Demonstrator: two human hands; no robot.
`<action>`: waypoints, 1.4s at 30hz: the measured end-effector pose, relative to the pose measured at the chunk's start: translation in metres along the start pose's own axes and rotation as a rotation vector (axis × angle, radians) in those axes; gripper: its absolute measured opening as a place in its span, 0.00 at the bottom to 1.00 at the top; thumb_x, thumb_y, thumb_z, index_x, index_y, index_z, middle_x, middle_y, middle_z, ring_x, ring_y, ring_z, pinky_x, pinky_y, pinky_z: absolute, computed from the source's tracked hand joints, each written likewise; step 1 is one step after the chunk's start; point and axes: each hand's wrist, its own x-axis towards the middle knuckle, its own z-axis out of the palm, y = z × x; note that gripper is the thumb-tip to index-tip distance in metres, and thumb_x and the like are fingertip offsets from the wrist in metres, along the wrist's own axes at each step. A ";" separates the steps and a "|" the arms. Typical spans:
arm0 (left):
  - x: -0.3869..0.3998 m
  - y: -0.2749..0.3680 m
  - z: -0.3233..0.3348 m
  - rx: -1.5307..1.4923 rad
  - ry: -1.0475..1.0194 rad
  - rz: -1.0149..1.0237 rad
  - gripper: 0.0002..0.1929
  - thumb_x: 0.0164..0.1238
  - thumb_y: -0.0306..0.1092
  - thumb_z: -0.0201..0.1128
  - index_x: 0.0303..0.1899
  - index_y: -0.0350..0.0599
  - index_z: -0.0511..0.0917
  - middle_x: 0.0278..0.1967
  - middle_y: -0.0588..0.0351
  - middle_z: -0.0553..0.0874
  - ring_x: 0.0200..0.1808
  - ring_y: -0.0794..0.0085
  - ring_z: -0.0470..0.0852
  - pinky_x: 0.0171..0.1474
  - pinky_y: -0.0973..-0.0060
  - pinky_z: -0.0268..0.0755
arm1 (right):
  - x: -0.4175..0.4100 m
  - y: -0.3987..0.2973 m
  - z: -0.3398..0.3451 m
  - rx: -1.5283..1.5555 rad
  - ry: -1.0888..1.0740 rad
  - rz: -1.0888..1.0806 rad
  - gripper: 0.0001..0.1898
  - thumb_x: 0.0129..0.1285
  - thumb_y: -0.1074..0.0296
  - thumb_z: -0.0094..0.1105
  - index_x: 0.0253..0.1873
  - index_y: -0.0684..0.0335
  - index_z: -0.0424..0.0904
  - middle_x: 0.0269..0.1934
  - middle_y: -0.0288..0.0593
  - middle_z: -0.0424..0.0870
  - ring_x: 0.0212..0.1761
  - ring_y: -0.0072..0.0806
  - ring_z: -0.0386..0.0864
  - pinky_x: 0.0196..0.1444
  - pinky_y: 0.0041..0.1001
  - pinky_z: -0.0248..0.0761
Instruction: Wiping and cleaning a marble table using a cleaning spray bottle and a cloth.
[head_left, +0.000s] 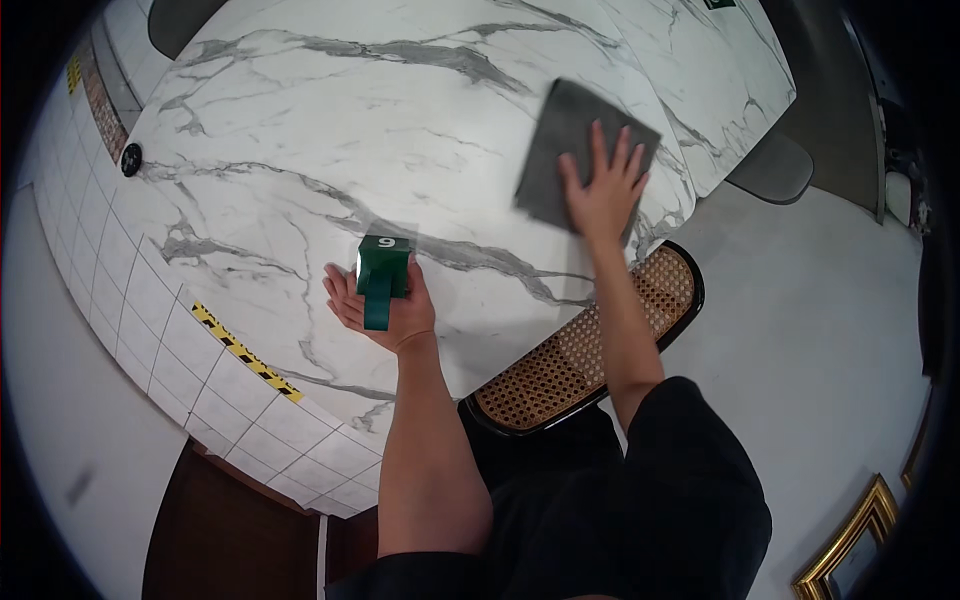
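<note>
My left hand (390, 311) holds a dark green table-number block (383, 264), with the thumb at its right side and the fingers at its left. The block bears a white numeral on top, and a green strip hangs down its near side. Out to the right, my right hand (606, 187) lies flat, fingers spread, on a grey cloth (551, 150). The cloth is spread in a rough square, its edges slightly blurred. Both hands are over a white marble-patterned table (450, 120) with grey veins.
A black round object (131, 160) sits at the table's left edge. A cane-webbed chair back (547, 375) stands against the near right edge, below my right forearm. Grey chairs (772, 166) stand beyond. Yellow-black warning tape (244, 351) marks the tiled floor edge.
</note>
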 end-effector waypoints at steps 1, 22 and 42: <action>0.000 0.003 -0.001 0.001 -0.007 0.003 0.40 0.59 0.57 0.74 0.63 0.39 0.66 0.75 0.38 0.65 0.79 0.47 0.60 0.79 0.45 0.47 | -0.041 -0.028 -0.010 -0.010 -0.073 -0.053 0.39 0.67 0.34 0.57 0.81 0.33 0.61 0.84 0.48 0.50 0.85 0.58 0.43 0.79 0.66 0.33; 0.002 0.008 0.000 -0.089 0.069 0.003 0.45 0.59 0.57 0.75 0.67 0.34 0.64 0.74 0.35 0.66 0.77 0.43 0.61 0.78 0.46 0.51 | -0.164 0.009 -0.031 0.081 -0.122 -0.003 0.39 0.68 0.40 0.59 0.81 0.42 0.62 0.84 0.53 0.48 0.85 0.58 0.42 0.79 0.66 0.32; -0.001 0.013 -0.003 -0.168 0.020 -0.105 0.39 0.58 0.56 0.74 0.62 0.40 0.67 0.74 0.42 0.67 0.79 0.48 0.59 0.80 0.47 0.47 | 0.164 -0.027 0.042 -0.017 0.130 0.508 0.42 0.67 0.19 0.37 0.82 0.30 0.56 0.84 0.54 0.48 0.85 0.60 0.42 0.78 0.68 0.31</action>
